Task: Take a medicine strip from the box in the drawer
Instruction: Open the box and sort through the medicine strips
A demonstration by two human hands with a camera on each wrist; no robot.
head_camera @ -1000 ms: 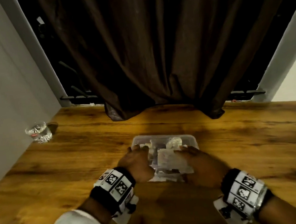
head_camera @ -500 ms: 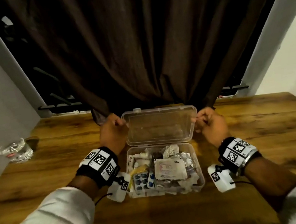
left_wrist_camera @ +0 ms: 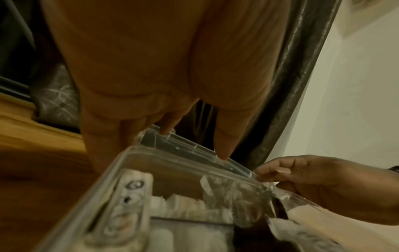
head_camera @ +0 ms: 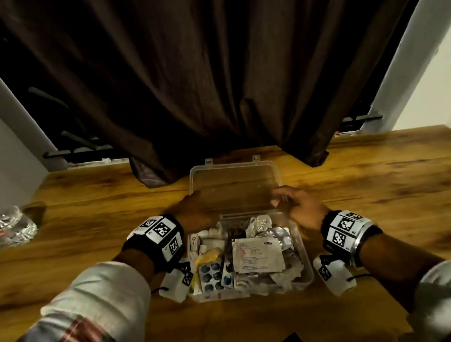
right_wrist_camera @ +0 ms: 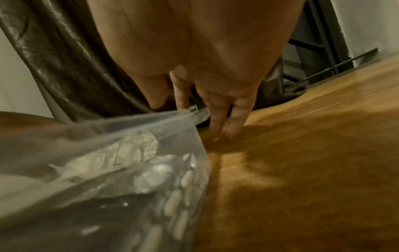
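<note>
A clear plastic box stands open on the wooden table, packed with several medicine strips. Among them are a blue blister strip, a white printed sachet and crumpled foil strips. Its clear lid is tipped back toward the curtain. My left hand pinches the lid's left edge, thumb inside. At the lid's right edge my right hand holds on with thumb and forefinger, while its other fingertips touch the table. A capsule strip shows through the box wall.
A dark brown curtain hangs just behind the box and brushes the table. A glass tumbler stands at the far left by the wall. White walls close in on both sides.
The shut box was opened: both hands lifted the lid upright, and it now leans further back and lower. My hands came down and inward with it.
</note>
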